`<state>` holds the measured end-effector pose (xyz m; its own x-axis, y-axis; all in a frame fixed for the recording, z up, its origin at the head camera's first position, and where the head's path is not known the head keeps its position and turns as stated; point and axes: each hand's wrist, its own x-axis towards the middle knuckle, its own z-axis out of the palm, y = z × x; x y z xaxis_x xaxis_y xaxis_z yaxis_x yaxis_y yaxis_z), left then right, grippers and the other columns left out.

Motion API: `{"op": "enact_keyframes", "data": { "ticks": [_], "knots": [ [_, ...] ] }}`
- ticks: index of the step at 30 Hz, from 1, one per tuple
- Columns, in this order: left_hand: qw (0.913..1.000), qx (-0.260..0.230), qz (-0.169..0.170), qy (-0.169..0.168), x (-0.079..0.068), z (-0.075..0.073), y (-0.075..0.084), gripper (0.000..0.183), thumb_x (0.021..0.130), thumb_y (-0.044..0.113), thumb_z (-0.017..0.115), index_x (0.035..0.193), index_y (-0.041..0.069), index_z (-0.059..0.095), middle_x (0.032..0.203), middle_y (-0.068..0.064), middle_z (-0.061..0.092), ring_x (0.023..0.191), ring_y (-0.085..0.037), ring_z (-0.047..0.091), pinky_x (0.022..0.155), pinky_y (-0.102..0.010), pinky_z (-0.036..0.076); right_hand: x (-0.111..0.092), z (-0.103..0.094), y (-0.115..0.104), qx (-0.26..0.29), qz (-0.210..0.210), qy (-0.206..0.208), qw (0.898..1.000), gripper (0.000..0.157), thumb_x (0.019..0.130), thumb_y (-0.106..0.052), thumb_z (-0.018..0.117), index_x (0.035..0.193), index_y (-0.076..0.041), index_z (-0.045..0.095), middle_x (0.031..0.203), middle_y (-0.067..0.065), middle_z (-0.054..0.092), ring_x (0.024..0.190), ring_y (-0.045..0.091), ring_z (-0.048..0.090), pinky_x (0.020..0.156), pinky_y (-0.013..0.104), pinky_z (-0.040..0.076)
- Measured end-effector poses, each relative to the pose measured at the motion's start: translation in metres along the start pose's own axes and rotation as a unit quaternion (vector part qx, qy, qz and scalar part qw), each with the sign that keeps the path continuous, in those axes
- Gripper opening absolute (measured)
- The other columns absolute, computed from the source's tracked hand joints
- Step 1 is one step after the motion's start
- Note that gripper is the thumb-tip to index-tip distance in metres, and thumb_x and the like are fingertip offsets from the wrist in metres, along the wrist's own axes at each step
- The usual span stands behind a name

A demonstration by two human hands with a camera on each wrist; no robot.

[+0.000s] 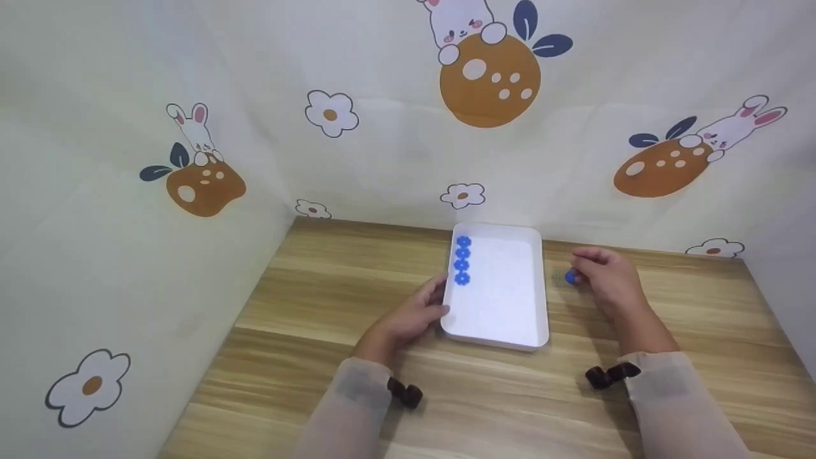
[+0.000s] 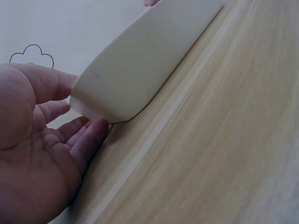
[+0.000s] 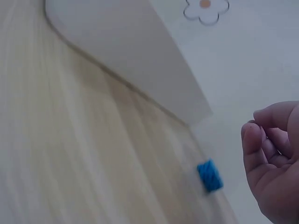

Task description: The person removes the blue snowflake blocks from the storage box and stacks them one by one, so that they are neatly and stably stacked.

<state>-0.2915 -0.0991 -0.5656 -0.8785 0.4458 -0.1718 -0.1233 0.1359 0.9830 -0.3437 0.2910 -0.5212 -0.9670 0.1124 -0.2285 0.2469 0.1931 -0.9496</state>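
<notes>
Gently steady the white rectangular tray (image 1: 503,299), left hand (image 1: 414,313) spread; uncurl the seemingly empty right hand (image 1: 610,282) beside the blue ridged block (image 3: 210,176).

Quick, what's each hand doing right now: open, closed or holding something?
Left hand: open, fingers touching the side of the white tray.
Right hand: closed, fingers curled, nothing visibly held; the blue piece is apart from it.
</notes>
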Motion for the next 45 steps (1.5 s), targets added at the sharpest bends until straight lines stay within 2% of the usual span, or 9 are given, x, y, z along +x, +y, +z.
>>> {"op": "enact_keyframes", "data": {
  "ticks": [3, 6, 13, 22, 26, 31, 37, 40, 45],
  "knots": [
    [1.0, 0.003, -0.003, 0.002, 0.0, 0.0, 0.0, 0.071, 0.109, 0.012, 0.053, 0.172, 0.015, 0.02, 0.178, -0.013, 0.029, 0.166, -0.032, 0.027, 0.136, -0.048, 0.026, -0.003, 0.012, -0.011, 0.028, -0.004, -0.024, 0.999, 0.03, 0.102, -0.025, 0.074, 0.126, -0.009, 0.07, 0.104, -0.006, 0.074, 0.094, 0.011, 0.074, 0.09, 0.028, 0.065],
    [0.9999, 0.008, -0.006, 0.004, -0.001, -0.001, 0.001, 0.071, 0.109, 0.014, 0.053, 0.172, 0.016, 0.02, 0.178, -0.013, 0.028, 0.166, -0.031, 0.026, 0.136, -0.048, 0.025, -0.005, 0.025, -0.021, 0.039, -0.015, -0.049, 0.998, 0.033, 0.101, -0.022, 0.076, 0.128, -0.005, 0.071, 0.1, -0.007, 0.075, 0.091, 0.01, 0.073, 0.085, 0.026, 0.065],
    [1.0, 0.0, -0.005, 0.0, -0.003, 0.0, 0.002, 0.074, 0.109, 0.014, 0.054, 0.173, 0.017, 0.018, 0.179, -0.013, 0.026, 0.166, -0.032, 0.025, 0.137, -0.047, 0.025, -0.002, 0.061, -0.047, 0.002, -0.07, -0.105, 0.992, 0.038, 0.102, -0.026, 0.075, 0.13, -0.002, 0.07, 0.108, -0.001, 0.072, 0.095, 0.012, 0.07, 0.085, 0.022, 0.064],
    [0.9999, 0.01, -0.012, 0.005, -0.004, 0.0, 0.004, 0.073, 0.109, 0.015, 0.054, 0.173, 0.022, 0.021, 0.179, -0.011, 0.026, 0.167, -0.03, 0.025, 0.137, -0.048, 0.025, 0.02, 0.107, -0.069, -0.027, -0.055, -0.139, 0.988, 0.032, 0.103, -0.02, 0.071, 0.131, -0.005, 0.071, 0.121, 0.011, 0.072, 0.103, 0.023, 0.071, 0.085, 0.024, 0.065],
    [0.9997, 0.012, -0.019, 0.007, -0.004, 0.0, 0.004, 0.072, 0.109, 0.017, 0.055, 0.172, 0.024, 0.022, 0.179, -0.008, 0.027, 0.166, -0.03, 0.026, 0.136, -0.048, 0.026, 0.031, 0.124, -0.069, -0.031, -0.062, -0.154, 0.986, 0.031, 0.103, -0.017, 0.071, 0.13, -0.002, 0.071, 0.126, 0.019, 0.071, 0.098, 0.022, 0.071, 0.081, 0.025, 0.065],
    [0.9999, 0.008, -0.012, 0.002, -0.002, 0.001, 0.003, 0.073, 0.108, 0.014, 0.054, 0.173, 0.02, 0.02, 0.178, -0.013, 0.028, 0.166, -0.032, 0.027, 0.135, -0.05, 0.029, 0.04, 0.14, -0.064, -0.057, -0.069, -0.195, 0.977, 0.038, 0.101, -0.015, 0.072, 0.135, 0.002, 0.068, 0.127, 0.022, 0.073, 0.096, 0.019, 0.071, 0.082, 0.025, 0.065],
    [1.0, 0.009, 0.004, -0.001, -0.001, 0.0, 0.003, 0.074, 0.107, 0.011, 0.054, 0.173, 0.015, 0.019, 0.176, -0.018, 0.03, 0.164, -0.037, 0.03, 0.134, -0.051, 0.03, 0.049, 0.152, -0.051, -0.079, -0.056, -0.247, 0.964, 0.043, 0.099, -0.011, 0.074, 0.138, 0.003, 0.067, 0.114, 0.008, 0.076, 0.101, 0.018, 0.071, 0.086, 0.028, 0.065],
    [1.0, -0.001, 0.005, -0.003, -0.001, 0.001, 0.002, 0.074, 0.108, 0.009, 0.054, 0.172, 0.015, 0.019, 0.176, -0.019, 0.03, 0.163, -0.037, 0.031, 0.134, -0.051, 0.031, 0.053, 0.155, -0.047, -0.085, -0.05, -0.263, 0.96, 0.043, 0.097, -0.009, 0.076, 0.138, 0.003, 0.067, 0.107, 0.002, 0.076, 0.101, 0.017, 0.072, 0.087, 0.028, 0.064],
    [0.9997, -0.022, 0.0, -0.007, -0.003, 0.002, 0.004, 0.073, 0.108, 0.007, 0.053, 0.172, 0.015, 0.019, 0.176, -0.019, 0.029, 0.163, -0.037, 0.031, 0.133, -0.051, 0.033, 0.059, 0.156, -0.041, -0.107, -0.046, -0.276, 0.954, 0.044, 0.096, -0.01, 0.078, 0.137, 0.001, 0.069, 0.103, -0.001, 0.075, 0.095, 0.015, 0.07, 0.084, 0.026, 0.062]
  ]
}}
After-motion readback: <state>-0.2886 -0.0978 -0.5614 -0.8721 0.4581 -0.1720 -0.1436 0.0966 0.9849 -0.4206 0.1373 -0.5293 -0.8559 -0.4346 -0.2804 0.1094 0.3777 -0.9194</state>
